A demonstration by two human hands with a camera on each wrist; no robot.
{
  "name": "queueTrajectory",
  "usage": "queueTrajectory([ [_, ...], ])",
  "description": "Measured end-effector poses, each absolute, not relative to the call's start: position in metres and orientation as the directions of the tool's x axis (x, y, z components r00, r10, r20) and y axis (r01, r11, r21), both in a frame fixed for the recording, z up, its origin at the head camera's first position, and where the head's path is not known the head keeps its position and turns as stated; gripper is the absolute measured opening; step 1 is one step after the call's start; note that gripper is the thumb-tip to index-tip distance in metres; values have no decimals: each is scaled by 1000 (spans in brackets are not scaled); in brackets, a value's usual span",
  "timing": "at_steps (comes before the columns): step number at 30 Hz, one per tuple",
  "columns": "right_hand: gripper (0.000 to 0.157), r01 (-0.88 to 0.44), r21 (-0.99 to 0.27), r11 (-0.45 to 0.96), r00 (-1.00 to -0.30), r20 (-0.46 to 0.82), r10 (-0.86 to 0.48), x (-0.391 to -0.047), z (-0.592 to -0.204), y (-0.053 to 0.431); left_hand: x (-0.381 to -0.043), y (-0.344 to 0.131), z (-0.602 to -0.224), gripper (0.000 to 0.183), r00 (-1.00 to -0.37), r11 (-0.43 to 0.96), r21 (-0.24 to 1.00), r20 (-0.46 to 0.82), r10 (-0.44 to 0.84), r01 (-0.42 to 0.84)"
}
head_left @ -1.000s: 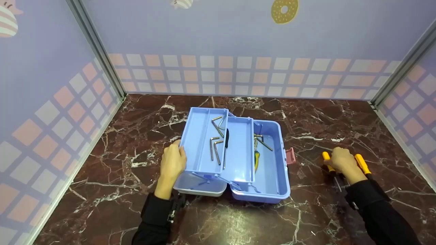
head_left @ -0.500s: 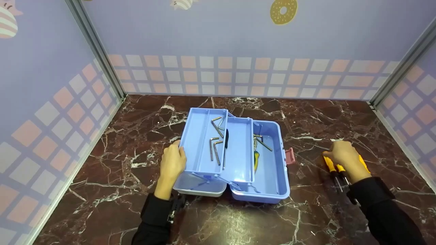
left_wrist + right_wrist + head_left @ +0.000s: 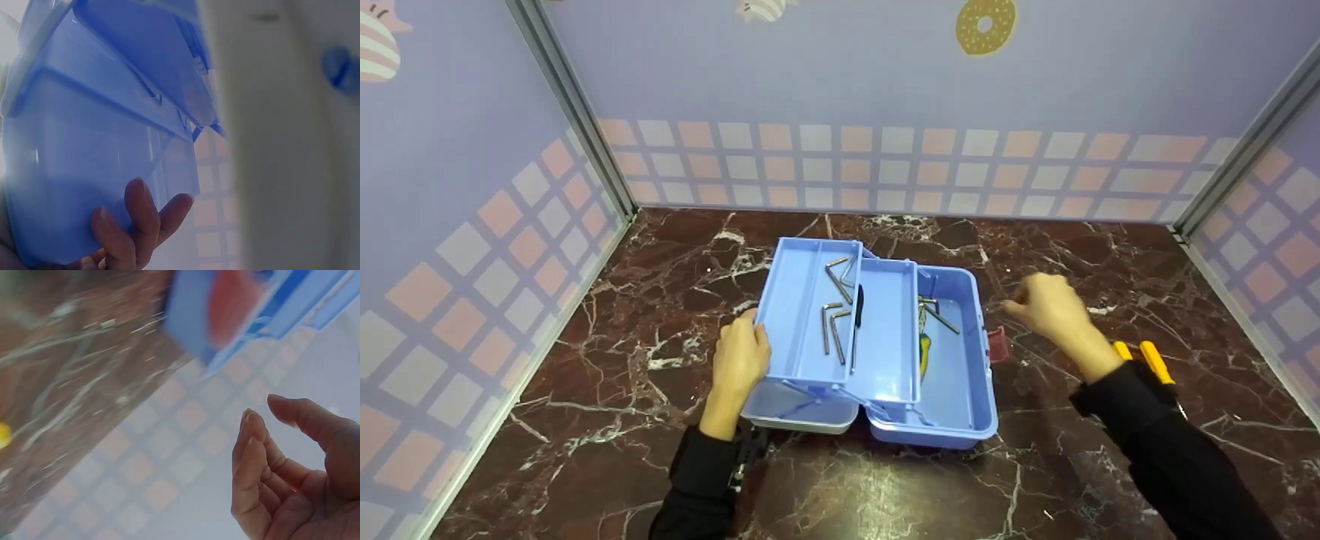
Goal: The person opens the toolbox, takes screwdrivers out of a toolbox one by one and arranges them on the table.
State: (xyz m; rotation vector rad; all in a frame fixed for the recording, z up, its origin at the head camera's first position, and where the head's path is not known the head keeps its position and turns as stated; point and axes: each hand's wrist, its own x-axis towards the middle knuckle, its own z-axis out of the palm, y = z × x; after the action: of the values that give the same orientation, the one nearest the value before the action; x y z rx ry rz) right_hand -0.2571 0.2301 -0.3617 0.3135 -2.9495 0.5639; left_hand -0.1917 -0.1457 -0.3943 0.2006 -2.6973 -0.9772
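A light blue toolbox [image 3: 934,442] stands unfolded, its stepped trays spread to the left. My left hand [image 3: 741,356] grips the outer edge of the upper tray [image 3: 787,307]; in the left wrist view its fingers [image 3: 143,211] bend against the tray's side. My right hand [image 3: 1050,307] is raised to the right of the box, near its pink latch [image 3: 998,345]. In the right wrist view, its thumb and bent fingers stand apart with nothing between them. Beyond the right sleeve lie screwdrivers with yellow handles [image 3: 1156,362], partly hidden by the arm.
Several hex keys [image 3: 837,334] lie in the upper tray, with a black-handled tool [image 3: 859,307] beside them. Pliers [image 3: 924,356] with green-yellow handles and another hex key [image 3: 941,316] sit in the box's bottom. Patterned walls [image 3: 885,165] enclose the dark marble tabletop [image 3: 660,277].
My right hand has let go of the yellow-handled screwdrivers and moved up and left toward the toolbox. The left hand has stayed on the tray.
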Motion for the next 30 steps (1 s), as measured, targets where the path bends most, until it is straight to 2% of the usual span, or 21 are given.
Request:
queueTrajectory([
  [5,18,-326,-427,844,-945,148,-290,-262,-355,188,-192,-146,-393,33,-957,761,647,191,-220,-45],
  [9,16,-342,-529,777,-928,61,-367,-263,-351,157,-192,-146,-394,30,-956,755,655,199,-214,-33],
  [15,14,-372,-577,727,-900,30,-436,-262,-354,118,-192,-146,-396,27,-954,754,656,215,-207,-16],
  [18,15,-405,-560,722,-885,42,-463,-263,-360,104,-191,-145,-397,28,-955,752,658,213,-208,-17],
  [22,20,-454,-478,752,-872,65,-486,-266,-369,92,-190,-145,-399,27,-954,753,658,222,-204,-7],
  [27,32,-449,-415,791,-874,19,-486,-273,-372,81,-191,-146,-398,27,-949,757,653,241,-204,4],
  [30,32,-430,-409,805,-878,-20,-479,-276,-371,75,-191,-147,-396,28,-949,755,656,237,-208,-2],
])
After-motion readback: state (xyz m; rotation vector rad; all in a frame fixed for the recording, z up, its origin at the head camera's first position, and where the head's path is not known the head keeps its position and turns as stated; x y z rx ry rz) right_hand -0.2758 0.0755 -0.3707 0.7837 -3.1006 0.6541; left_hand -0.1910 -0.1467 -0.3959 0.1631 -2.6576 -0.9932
